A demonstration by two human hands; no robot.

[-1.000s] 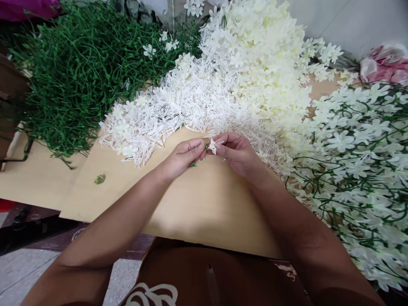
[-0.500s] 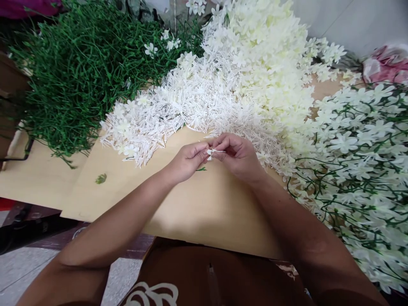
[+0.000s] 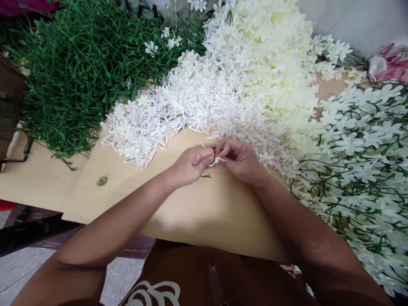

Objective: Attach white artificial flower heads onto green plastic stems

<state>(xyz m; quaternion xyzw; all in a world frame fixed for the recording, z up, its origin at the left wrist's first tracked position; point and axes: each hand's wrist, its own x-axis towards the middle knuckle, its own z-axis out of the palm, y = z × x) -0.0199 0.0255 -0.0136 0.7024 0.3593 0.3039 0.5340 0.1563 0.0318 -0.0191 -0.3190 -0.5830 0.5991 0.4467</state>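
My left hand (image 3: 191, 165) is closed in a pinch over the board, with a bit of green stem showing at its fingertips. Against those fingertips sits a small white artificial flower (image 3: 216, 160), partly hidden by fingers. My right hand (image 3: 244, 161) meets it from the other side, thumb and finger pinched at the flower, with a thin white stamen piece sticking out. A short green stem end (image 3: 206, 176) shows just below my left hand; whether it belongs to the held stem I cannot tell. Beyond both hands lies a heap of white stamen pieces (image 3: 204, 102).
Green stems (image 3: 86, 72) are piled at the back left, cream-white blossoms (image 3: 274, 63) at the back right. Flowers on green stems (image 3: 360, 170) cover the right side. A small greenish bit (image 3: 102, 181) lies on the tan board (image 3: 191, 216).
The flower between my fingers has turned, and green now shows at its base. Both hands have shifted slightly down and to the right in view.
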